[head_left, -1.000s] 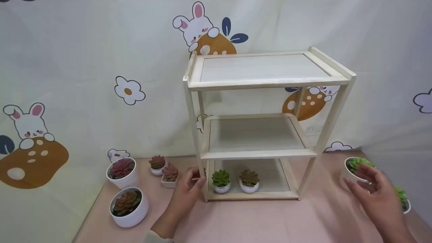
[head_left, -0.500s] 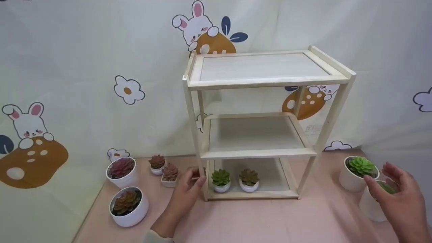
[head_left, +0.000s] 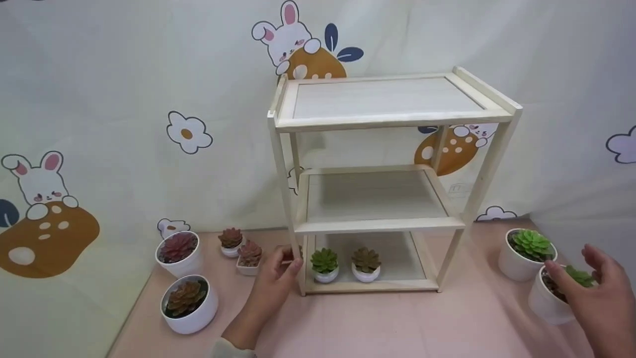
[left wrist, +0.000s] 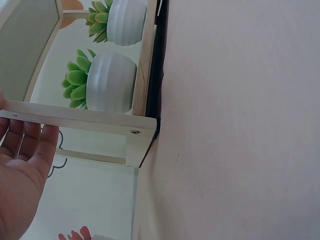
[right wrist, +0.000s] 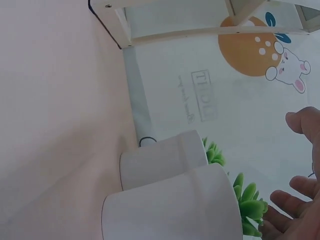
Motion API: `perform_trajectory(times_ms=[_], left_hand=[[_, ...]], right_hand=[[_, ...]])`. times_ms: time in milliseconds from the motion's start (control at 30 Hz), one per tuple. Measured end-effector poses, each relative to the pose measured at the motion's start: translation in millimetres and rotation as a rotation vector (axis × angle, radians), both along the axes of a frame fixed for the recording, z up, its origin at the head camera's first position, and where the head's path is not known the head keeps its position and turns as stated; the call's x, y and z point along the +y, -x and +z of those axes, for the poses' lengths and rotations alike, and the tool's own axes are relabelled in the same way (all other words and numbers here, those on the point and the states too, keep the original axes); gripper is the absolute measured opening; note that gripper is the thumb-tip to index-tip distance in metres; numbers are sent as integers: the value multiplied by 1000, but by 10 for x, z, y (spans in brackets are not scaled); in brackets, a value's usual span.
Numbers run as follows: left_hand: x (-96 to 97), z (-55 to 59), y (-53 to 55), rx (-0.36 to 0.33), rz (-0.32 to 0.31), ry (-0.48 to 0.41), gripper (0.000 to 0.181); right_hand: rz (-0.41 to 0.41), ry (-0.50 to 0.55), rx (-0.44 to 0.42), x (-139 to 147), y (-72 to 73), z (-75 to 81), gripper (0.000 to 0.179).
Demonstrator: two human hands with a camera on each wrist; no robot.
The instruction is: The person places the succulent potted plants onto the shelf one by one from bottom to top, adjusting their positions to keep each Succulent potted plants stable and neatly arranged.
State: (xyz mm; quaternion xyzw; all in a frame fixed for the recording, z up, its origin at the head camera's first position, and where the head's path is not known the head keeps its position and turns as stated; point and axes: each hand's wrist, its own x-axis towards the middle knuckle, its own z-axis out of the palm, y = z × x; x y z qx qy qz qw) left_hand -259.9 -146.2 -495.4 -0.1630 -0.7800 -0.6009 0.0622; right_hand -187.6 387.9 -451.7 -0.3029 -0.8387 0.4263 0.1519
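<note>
- While the left hand (head_left: pixel 273 279) is pinching the left post (head_left: pixel 286 199) of the wooden rack (head_left: pixel 380 225),
- the right hand (head_left: pixel 601 303) is hovering, spread and empty, beside the nearer green succulent (head_left: pixel 576 276) on the worktop (head_left: pixel 377 325);
- its smooth pot (head_left: pixel 546 301) is looking light, stiff, perhaps slippery, its sides inviting a grip.

Eight potted succulents (head_left: pixel 531 244), one three-tier rack (head_left: pixel 392 123)

Left grip (head_left: pixel 277 276) curled, right grip (head_left: pixel 598 294) loose
</note>
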Motion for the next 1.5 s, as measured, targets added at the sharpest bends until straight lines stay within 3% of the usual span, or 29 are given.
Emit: perform_trajectory(times_ms=[667, 1000, 1233, 1500], left_hand=[[0, 13, -6, -12, 3, 14, 37], [-15, -13, -6, -1, -20, -3, 40], [-15, 0, -15, 0, -19, -12, 37], [-13, 7, -10, 5, -14, -9, 34]], right_hand=[[-52, 65, -103, 138, -10, -246, 99], [14, 52, -141, 243, -25, -361, 114], [43, 69, -218, 335, -22, -395, 117], [77, 18, -287, 422, -34, -462, 125]])
